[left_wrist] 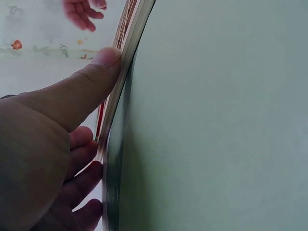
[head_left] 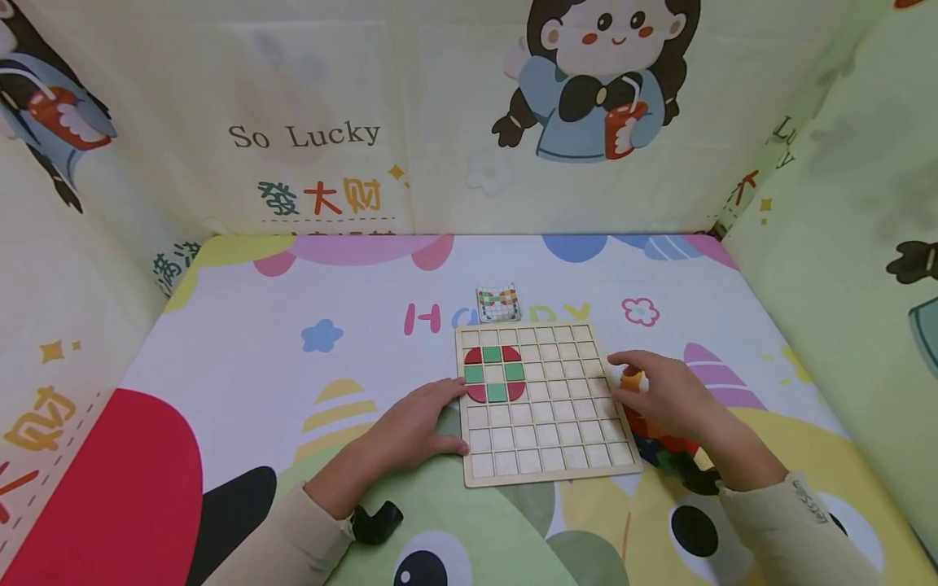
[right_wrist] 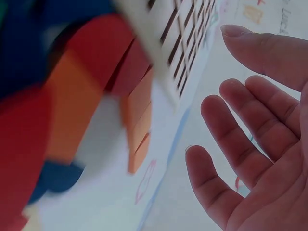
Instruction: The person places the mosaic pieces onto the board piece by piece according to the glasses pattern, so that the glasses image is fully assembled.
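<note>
A square wooden grid board [head_left: 550,477] lies on the table. Red quarter-round tiles [head_left: 472,394] and green square tiles [head_left: 492,354] form a ring around one bare cell in its upper left part. My left hand [head_left: 419,425] rests at the board's left edge; in the left wrist view its thumb [left_wrist: 91,74] touches the rim, with the other fingers loosely bent beside it. Beyond the right edge hovers my right hand [head_left: 670,395], fingers relaxed and apart, nothing in them. Below it are loose coloured tiles [right_wrist: 103,55], red, orange and dark blue, partly hidden by the hand in the head view.
Just behind the board lies a small card [head_left: 498,303] with a coloured grid pattern. The printed tablecloth [head_left: 249,325] runs back to an upright printed cloth [head_left: 440,106], and similar cloth stands at both sides. Black straps [head_left: 377,522] sit at the wrists.
</note>
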Available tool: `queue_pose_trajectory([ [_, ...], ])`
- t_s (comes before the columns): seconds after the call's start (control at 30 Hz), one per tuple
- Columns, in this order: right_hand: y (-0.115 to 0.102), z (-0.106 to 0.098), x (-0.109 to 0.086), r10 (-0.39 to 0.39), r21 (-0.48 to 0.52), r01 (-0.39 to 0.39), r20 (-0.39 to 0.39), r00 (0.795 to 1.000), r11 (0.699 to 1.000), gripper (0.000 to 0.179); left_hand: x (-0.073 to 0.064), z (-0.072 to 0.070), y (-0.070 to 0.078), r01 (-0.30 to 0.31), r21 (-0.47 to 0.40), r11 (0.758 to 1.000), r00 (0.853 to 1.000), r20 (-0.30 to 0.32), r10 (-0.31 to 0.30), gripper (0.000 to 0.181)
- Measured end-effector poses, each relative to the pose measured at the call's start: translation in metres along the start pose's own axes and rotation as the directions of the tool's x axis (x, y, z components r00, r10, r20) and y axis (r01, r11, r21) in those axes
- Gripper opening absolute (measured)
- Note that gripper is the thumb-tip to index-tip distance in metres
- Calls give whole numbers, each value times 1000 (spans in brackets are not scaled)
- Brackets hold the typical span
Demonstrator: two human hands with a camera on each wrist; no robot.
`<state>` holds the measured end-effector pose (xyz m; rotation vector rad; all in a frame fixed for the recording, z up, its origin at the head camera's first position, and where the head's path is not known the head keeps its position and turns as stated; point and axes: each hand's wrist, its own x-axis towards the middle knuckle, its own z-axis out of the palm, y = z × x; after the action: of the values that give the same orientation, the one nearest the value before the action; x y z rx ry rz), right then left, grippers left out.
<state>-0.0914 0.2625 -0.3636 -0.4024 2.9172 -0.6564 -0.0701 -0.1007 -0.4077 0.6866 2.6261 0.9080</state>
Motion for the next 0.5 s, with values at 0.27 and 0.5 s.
queue_pose_trajectory([
  [0.27, 25, -10, -18, 100, 7, -100, 31, 994, 995, 49, 0, 1, -2, -12, -11, 1000, 1000, 3, 12, 78],
  [0.5, 47, -10, -34, 120, -46, -118, 30, 992, 992, 48, 0, 1, -2, -11, -4, 1000, 1000, -1, 11, 79],
])
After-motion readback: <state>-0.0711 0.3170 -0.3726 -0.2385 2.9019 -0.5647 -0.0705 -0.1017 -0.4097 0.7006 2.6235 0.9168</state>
